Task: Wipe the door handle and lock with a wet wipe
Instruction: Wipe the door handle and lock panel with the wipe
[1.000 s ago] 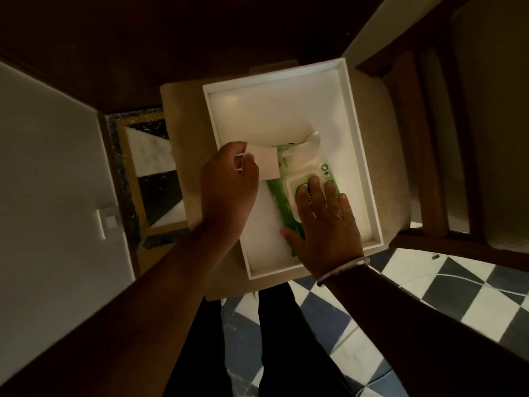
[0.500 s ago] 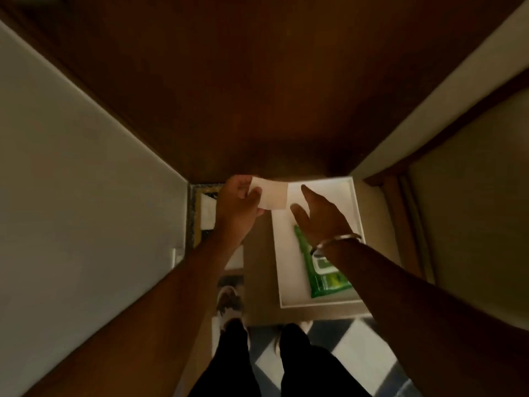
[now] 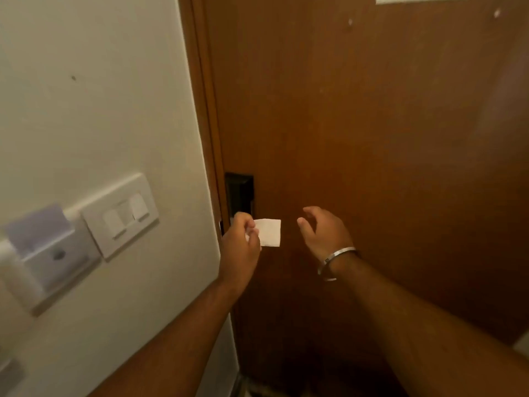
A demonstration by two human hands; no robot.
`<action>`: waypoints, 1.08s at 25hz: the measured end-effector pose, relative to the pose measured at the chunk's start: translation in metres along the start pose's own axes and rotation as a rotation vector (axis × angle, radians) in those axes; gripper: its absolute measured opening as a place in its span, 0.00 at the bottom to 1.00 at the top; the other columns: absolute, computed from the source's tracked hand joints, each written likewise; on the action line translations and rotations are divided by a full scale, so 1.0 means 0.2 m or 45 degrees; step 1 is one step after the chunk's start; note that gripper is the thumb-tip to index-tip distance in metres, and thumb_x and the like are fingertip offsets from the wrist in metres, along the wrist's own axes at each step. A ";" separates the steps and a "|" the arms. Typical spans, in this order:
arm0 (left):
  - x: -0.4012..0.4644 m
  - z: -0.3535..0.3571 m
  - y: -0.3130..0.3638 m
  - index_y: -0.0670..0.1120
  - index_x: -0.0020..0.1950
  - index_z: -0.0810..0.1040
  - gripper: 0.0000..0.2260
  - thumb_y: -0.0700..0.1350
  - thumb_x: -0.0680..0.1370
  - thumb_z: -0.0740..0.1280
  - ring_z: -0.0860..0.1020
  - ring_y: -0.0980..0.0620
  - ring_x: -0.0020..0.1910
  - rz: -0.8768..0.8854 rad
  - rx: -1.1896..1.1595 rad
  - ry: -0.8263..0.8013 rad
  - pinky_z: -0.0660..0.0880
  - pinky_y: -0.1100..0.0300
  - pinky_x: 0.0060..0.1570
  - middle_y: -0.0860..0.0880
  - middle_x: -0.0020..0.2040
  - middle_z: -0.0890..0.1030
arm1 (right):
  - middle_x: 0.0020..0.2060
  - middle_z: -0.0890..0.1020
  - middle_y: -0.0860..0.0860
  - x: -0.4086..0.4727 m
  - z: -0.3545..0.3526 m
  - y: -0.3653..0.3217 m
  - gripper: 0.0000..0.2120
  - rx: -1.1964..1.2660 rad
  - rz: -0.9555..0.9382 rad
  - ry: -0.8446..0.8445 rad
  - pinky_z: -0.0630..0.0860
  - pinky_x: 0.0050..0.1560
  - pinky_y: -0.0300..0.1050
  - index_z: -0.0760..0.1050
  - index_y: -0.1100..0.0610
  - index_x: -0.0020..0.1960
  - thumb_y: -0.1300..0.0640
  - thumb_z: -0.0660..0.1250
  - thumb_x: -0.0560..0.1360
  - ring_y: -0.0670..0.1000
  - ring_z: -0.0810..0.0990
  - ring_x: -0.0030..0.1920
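Left hand [image 3: 240,247] fingers pinching wet wipe [image 3: 269,232], partly hiding dark lock [image 3: 240,193]; right hand [image 3: 323,233] fingers loose.

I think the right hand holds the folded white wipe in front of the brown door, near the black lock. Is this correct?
Not quite: in the head view the left hand holds the folded white wipe in front of the brown door, near the black lock. The right hand is open and empty.

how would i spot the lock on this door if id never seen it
Start at the brown wooden door and follow its left edge beside the cream wall. The lock is the black rectangular plate just above the left hand, the door's only dark fitting.
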State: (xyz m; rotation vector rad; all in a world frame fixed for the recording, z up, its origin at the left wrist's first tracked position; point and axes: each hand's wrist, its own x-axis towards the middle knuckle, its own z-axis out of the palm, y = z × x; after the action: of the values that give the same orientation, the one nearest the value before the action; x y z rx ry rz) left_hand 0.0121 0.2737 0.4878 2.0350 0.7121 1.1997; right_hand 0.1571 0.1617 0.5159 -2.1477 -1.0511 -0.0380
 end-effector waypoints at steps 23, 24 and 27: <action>0.28 0.10 -0.83 0.47 0.55 0.81 0.15 0.55 0.74 0.69 0.76 0.50 0.51 0.109 0.509 -0.118 0.69 0.66 0.44 0.46 0.54 0.80 | 0.81 0.51 0.63 1.01 0.06 -0.09 0.51 -1.629 -1.312 0.595 0.44 0.77 0.62 0.48 0.59 0.83 0.24 0.48 0.73 0.66 0.50 0.79; 0.29 0.07 -0.83 0.46 0.55 0.82 0.16 0.55 0.73 0.69 0.76 0.47 0.51 0.154 0.639 -0.118 0.70 0.63 0.44 0.44 0.55 0.80 | 0.81 0.50 0.63 1.02 0.07 -0.09 0.51 -1.627 -1.322 0.594 0.44 0.77 0.62 0.47 0.59 0.83 0.24 0.47 0.73 0.66 0.50 0.79; 0.32 0.02 -0.83 0.42 0.55 0.81 0.18 0.52 0.71 0.70 0.79 0.40 0.48 0.346 0.890 -0.228 0.78 0.50 0.42 0.39 0.52 0.81 | 0.81 0.50 0.64 1.02 0.06 -0.09 0.51 -1.647 -1.335 0.608 0.44 0.77 0.62 0.46 0.60 0.83 0.24 0.45 0.74 0.66 0.51 0.79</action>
State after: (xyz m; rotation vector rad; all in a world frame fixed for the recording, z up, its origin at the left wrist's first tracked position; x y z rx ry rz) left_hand 0.0233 0.4247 0.3931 2.8519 0.8673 0.9655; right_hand 0.2767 0.3130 0.5846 -1.9564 -1.9803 -2.0570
